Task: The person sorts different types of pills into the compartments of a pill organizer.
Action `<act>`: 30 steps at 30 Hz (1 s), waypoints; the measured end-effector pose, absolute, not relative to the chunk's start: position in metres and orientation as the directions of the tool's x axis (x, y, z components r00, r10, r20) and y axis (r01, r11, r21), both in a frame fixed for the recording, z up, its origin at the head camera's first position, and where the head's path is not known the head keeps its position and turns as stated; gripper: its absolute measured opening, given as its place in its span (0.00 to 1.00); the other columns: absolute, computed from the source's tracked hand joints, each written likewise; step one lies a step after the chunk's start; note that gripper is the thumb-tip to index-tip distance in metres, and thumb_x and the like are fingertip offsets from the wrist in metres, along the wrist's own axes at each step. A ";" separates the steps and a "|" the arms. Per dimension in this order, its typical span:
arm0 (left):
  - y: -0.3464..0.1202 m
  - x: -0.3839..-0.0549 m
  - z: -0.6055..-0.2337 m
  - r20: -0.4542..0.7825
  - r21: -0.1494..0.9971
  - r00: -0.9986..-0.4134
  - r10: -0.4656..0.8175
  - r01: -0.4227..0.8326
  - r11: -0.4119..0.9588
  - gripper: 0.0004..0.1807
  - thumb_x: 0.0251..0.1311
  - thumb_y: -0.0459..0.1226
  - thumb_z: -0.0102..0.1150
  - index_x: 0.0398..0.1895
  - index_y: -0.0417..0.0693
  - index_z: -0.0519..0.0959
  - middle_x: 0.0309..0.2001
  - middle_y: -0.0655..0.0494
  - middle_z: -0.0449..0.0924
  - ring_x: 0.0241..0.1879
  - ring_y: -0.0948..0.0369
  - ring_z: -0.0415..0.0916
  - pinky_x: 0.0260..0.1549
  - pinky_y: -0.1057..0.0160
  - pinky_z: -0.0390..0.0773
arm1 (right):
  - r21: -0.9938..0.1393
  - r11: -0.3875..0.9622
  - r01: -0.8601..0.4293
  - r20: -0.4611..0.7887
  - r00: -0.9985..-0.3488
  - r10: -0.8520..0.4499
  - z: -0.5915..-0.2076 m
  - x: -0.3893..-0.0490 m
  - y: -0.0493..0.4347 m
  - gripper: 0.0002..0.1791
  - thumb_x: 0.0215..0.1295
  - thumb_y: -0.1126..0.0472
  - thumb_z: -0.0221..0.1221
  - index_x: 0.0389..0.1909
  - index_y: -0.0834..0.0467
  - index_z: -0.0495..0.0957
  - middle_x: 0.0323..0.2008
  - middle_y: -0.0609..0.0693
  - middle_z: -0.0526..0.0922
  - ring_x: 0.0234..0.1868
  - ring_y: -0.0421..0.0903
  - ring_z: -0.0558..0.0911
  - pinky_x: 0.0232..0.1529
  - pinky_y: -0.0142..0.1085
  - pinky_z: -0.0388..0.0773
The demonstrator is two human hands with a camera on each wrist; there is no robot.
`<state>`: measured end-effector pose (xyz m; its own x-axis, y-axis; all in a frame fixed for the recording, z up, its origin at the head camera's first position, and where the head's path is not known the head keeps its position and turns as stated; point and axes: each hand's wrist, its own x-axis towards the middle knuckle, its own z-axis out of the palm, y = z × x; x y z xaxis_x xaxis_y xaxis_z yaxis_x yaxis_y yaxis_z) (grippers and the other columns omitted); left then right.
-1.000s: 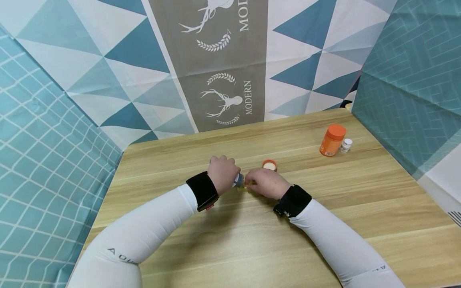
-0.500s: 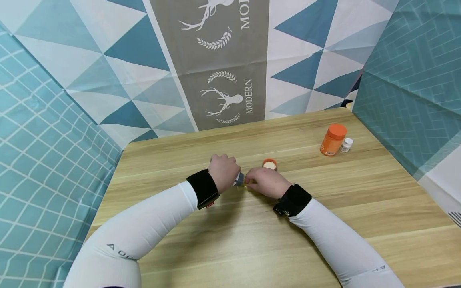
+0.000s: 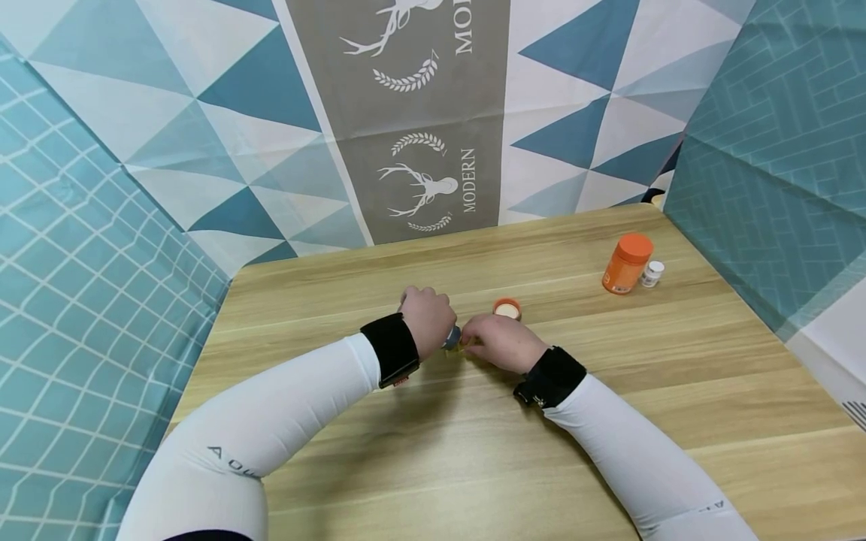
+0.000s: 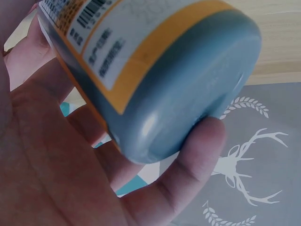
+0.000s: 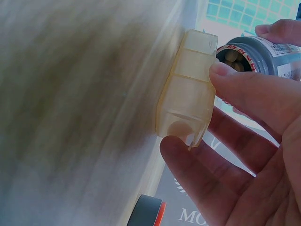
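My left hand (image 3: pixel 429 319) grips a blue-grey pill bottle (image 4: pixel 202 70) with an orange-edged label, its fingers curled around the side and onto the base. The bottle lies tipped, and tan tablets (image 5: pixel 232 60) show inside its uncapped mouth in the right wrist view. Right at that mouth, my right hand (image 3: pixel 504 342) pinches a translucent yellow pill organizer (image 5: pixel 190 94) between thumb and fingers. A pale round tablet (image 5: pixel 180 129) shows in the compartment nearest the fingertip. From the head view, the hands hide most of both items.
Just behind the right hand, a cap (image 3: pixel 507 309) with an orange rim lies upturned on the wooden table (image 3: pixel 419 466). An orange jar (image 3: pixel 624 269) and a small white bottle (image 3: pixel 652 274) stand together at the back right. Patterned cloth (image 3: pixel 433 113) hangs behind the table.
My left hand has shifted slightly to the right with the bottle, closer to the organizer. The right hand has stayed nearly still.
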<state>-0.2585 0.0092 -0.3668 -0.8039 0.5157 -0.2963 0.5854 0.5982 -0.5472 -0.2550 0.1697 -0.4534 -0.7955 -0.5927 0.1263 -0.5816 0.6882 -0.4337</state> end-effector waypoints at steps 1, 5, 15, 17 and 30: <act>0.009 -0.259 -0.366 -0.300 -0.548 -0.804 0.514 0.586 0.597 0.09 0.60 0.44 0.68 0.41 0.56 0.85 0.39 0.58 0.80 0.37 0.57 0.75 0.31 0.55 0.77 | -0.432 0.689 -0.582 0.127 -0.795 -0.593 -0.453 -0.255 0.170 0.03 0.63 0.60 0.67 0.36 0.50 0.85 0.40 0.42 0.83 0.43 0.39 0.81 0.45 0.36 0.77; 0.010 -0.258 -0.365 -0.307 -0.555 -0.805 0.508 0.585 0.591 0.10 0.58 0.45 0.69 0.42 0.57 0.85 0.40 0.58 0.80 0.37 0.57 0.76 0.30 0.55 0.77 | -0.430 0.684 -0.590 0.138 -0.791 -0.596 -0.453 -0.255 0.170 0.03 0.62 0.60 0.68 0.36 0.51 0.85 0.40 0.42 0.83 0.43 0.40 0.81 0.45 0.37 0.77; 0.018 -0.258 -0.367 -0.361 -0.571 -0.804 0.473 0.592 0.569 0.08 0.61 0.45 0.66 0.41 0.56 0.84 0.41 0.58 0.80 0.39 0.57 0.75 0.36 0.53 0.78 | -0.428 0.658 -0.620 0.184 -0.772 -0.608 -0.460 -0.253 0.170 0.04 0.63 0.61 0.67 0.30 0.50 0.83 0.36 0.39 0.81 0.38 0.37 0.78 0.42 0.33 0.76; 0.019 -0.258 -0.367 -0.368 -0.576 -0.803 0.469 0.593 0.563 0.08 0.60 0.45 0.66 0.41 0.56 0.84 0.41 0.58 0.80 0.39 0.57 0.75 0.37 0.53 0.78 | -0.429 0.657 -0.620 0.188 -0.773 -0.606 -0.461 -0.253 0.170 0.04 0.63 0.61 0.67 0.30 0.50 0.83 0.36 0.39 0.81 0.38 0.36 0.78 0.42 0.33 0.76; 0.000 -0.259 -0.371 -0.268 -0.479 -0.808 0.525 0.585 0.654 0.10 0.63 0.45 0.63 0.47 0.62 0.84 0.41 0.58 0.80 0.39 0.56 0.76 0.31 0.53 0.77 | -0.421 0.677 -0.604 0.161 -0.784 -0.600 -0.456 -0.255 0.170 0.03 0.62 0.61 0.67 0.37 0.51 0.85 0.40 0.43 0.84 0.43 0.40 0.81 0.45 0.37 0.78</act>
<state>-0.2592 0.0004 -0.3709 -0.8076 0.5252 -0.2684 0.5849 0.6544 -0.4792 -0.2548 0.1695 -0.4560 -0.7840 -0.5995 0.1608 -0.6039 0.6769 -0.4207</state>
